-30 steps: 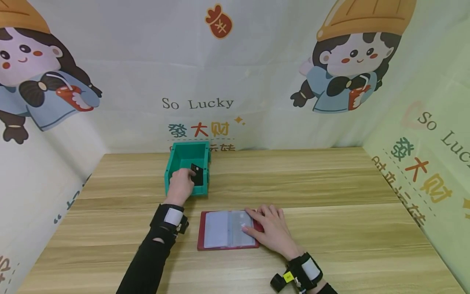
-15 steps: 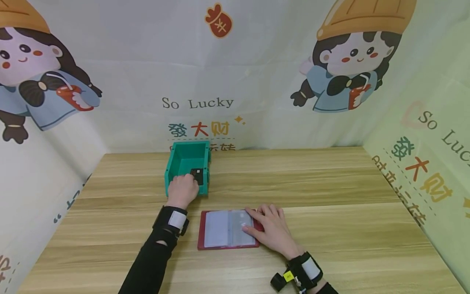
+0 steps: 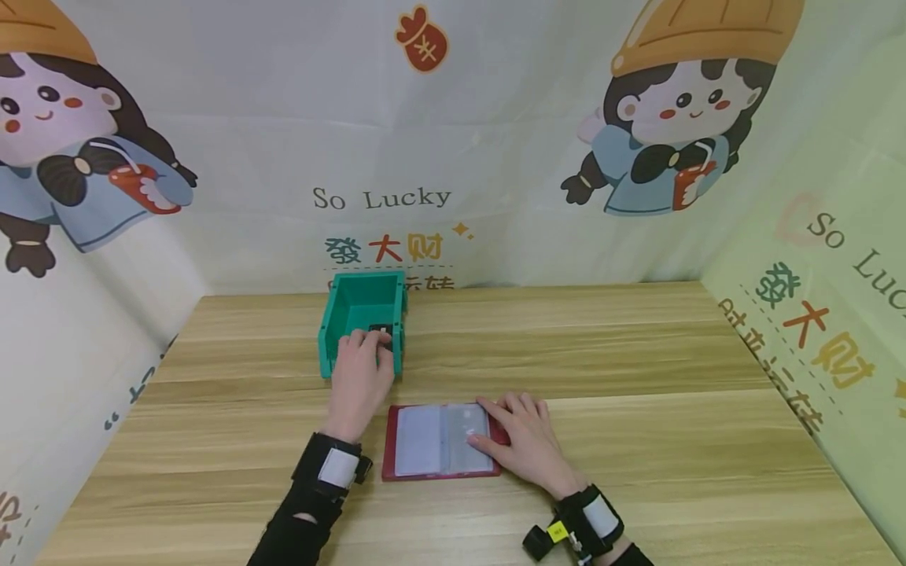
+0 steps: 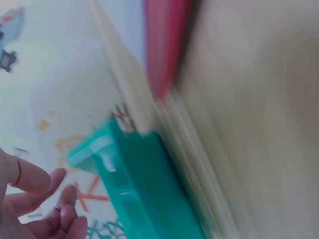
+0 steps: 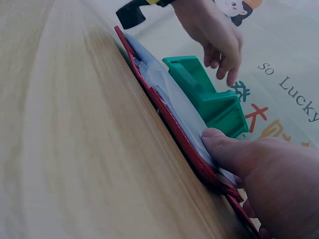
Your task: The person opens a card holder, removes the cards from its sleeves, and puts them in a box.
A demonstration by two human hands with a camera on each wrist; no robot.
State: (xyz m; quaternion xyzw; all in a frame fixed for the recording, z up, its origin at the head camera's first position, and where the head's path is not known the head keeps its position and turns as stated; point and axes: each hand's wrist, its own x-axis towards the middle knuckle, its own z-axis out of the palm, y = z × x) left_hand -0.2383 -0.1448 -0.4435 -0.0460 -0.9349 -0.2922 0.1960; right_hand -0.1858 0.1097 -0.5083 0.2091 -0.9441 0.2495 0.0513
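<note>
The left hand (image 3: 359, 369) hangs over the near edge of the green bin (image 3: 362, 318), its fingers (image 3: 368, 339) loosely spread and bent downward. In the right wrist view they dangle free above the bin with nothing between them, so this hand holds nothing. Just past the fingertips, a small dark card (image 3: 381, 331) shows inside the bin against its near right wall; whether a fingertip touches it cannot be told.

The right hand (image 3: 521, 440) lies flat and relaxed on the right-hand page of the open red card holder (image 3: 439, 442), which sits on the worktop (image 3: 637, 377) nearer the person than the bin and slightly to its right. Its thumb (image 5: 234, 149) presses the clear sleeve (image 3: 463, 436) near the inner edge, and the other fingers rest across the red cover beside it. This hand pins the holder down and grips nothing.

To do this step well, as I judge it, the left hand should rise straight off the bin rim so that no finger drags the card or tips the bin. The right hand should keep even pressure so that the pages stay open. The left wrist view is smeared with motion, so slower movement would help.
</note>
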